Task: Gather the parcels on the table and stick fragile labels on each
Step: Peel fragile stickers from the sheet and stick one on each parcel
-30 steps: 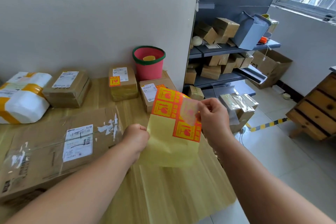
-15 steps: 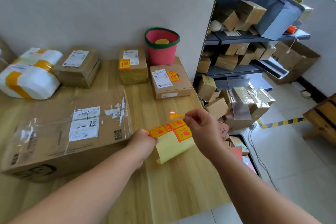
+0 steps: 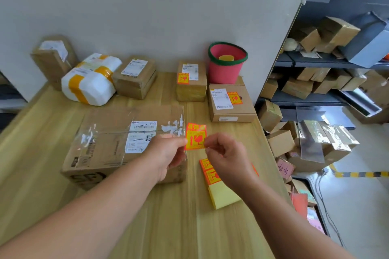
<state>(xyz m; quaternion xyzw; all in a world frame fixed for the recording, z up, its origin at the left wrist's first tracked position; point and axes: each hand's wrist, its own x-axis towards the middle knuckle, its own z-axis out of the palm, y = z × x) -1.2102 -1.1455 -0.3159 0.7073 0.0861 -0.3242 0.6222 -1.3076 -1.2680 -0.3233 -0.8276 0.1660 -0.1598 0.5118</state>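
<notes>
Here fragile label (image 3: 195, 136) held upright; long axis vertical

Label sheet (image 3: 224, 196): out of the left hand (image 3: 166, 155), now lying on the counter (image 3: 179, 227) under the right wrist. One fragile label (image 3: 195, 136) has come fully off the sheet. Left hand has moved up to pinch the label's left edge. Right hand (image 3: 228, 159) pinches the right edge. Label has moved left and now faces the camera at the right edge of the big box (image 3: 117, 132). View has swung left, so another box (image 3: 52, 59) shows at far left.
</notes>
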